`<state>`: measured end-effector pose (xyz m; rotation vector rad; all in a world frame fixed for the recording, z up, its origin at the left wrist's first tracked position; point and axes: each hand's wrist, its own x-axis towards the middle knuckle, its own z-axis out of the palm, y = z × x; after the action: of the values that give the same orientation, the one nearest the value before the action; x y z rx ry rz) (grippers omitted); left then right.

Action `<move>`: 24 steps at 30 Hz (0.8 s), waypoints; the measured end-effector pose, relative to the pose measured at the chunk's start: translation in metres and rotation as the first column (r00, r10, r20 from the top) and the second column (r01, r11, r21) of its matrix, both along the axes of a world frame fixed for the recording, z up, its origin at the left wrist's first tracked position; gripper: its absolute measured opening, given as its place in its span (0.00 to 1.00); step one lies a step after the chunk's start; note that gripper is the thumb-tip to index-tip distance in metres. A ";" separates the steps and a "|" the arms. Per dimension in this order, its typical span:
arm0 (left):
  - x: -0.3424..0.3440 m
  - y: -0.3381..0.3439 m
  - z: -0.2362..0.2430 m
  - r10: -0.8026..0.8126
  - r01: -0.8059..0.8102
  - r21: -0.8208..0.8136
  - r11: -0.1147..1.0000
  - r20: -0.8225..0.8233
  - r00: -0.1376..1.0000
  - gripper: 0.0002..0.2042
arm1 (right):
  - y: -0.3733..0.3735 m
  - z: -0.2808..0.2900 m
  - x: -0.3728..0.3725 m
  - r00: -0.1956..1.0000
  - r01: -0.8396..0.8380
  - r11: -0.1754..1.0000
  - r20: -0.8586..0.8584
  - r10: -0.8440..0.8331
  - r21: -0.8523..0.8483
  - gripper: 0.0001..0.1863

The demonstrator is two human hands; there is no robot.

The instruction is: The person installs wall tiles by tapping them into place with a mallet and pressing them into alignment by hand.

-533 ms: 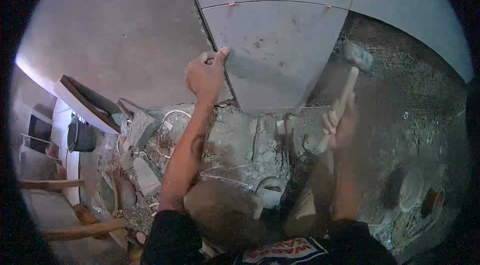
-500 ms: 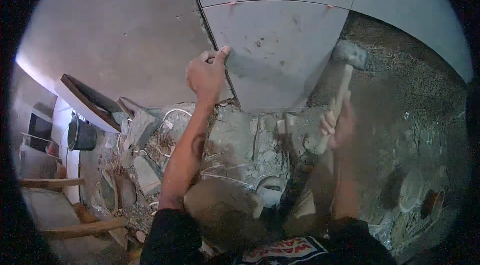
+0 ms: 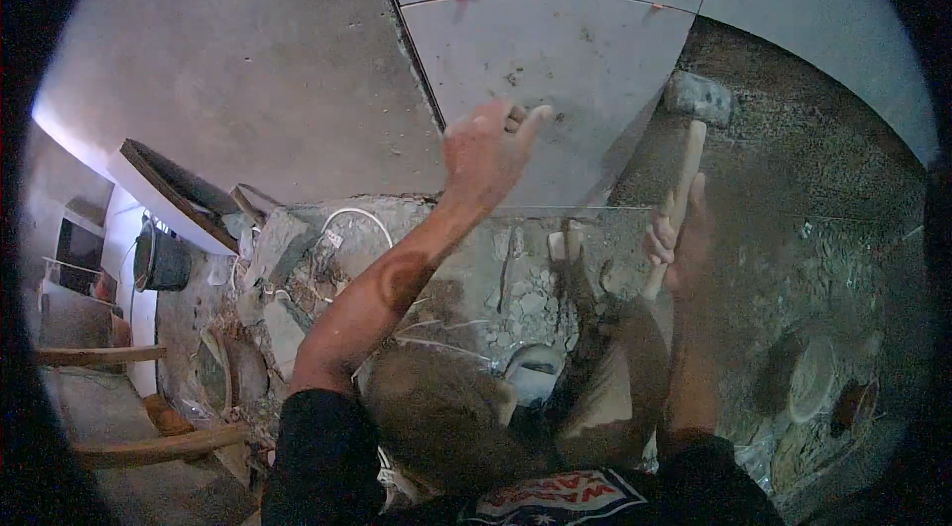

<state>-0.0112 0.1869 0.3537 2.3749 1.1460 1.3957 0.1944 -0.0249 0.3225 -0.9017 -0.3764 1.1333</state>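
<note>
My right hand [image 3: 682, 238] is wrapped round the pale wooden handle of a mallet [image 3: 700, 100]. The mallet's blocky grey head is raised beside the right edge of a light grey wall tile [image 3: 555, 70]. In front of that tile is my left hand [image 3: 494, 144], its fingers curled in and its thumb pointing right. Nothing shows in the left hand. Whether it touches the tile I cannot tell. Two small orange-red spacers [image 3: 658, 6] sit in the joint along the tile's top edge.
Rough dark wall [image 3: 783, 129] lies right of the tile, smooth grey wall [image 3: 258, 70] left of it. Broken rubble [image 3: 535, 298] covers the floor along the wall's foot. A black bucket [image 3: 167, 258], a leaning panel [image 3: 174, 199] and wooden bars [image 3: 164, 447] stand at left.
My left hand has moved right and slightly down, from the tile's left edge to in front of its face. The mallet has shifted slightly and is still in my right hand.
</note>
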 end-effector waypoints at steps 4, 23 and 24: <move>0.010 0.026 0.004 -0.041 -0.047 -0.396 0.917 -0.210 0.977 0.34 | 0.000 0.005 0.000 0.995 -0.017 0.999 0.096 0.021 -0.043 0.32; -0.014 0.058 -0.007 -0.127 0.097 -0.147 0.984 -0.212 0.969 0.22 | 0.107 0.018 0.027 -0.613 0.099 0.918 0.750 -0.248 0.385 0.17; -0.012 0.059 -0.008 -0.125 0.095 -0.150 0.984 -0.208 0.970 0.22 | 0.107 0.017 0.030 -0.616 0.096 0.919 0.748 -0.247 0.383 0.17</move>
<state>-0.0232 0.2459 0.3459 2.4936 1.1000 1.0079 0.2241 0.0817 0.3398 -1.6891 -1.7595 -0.7642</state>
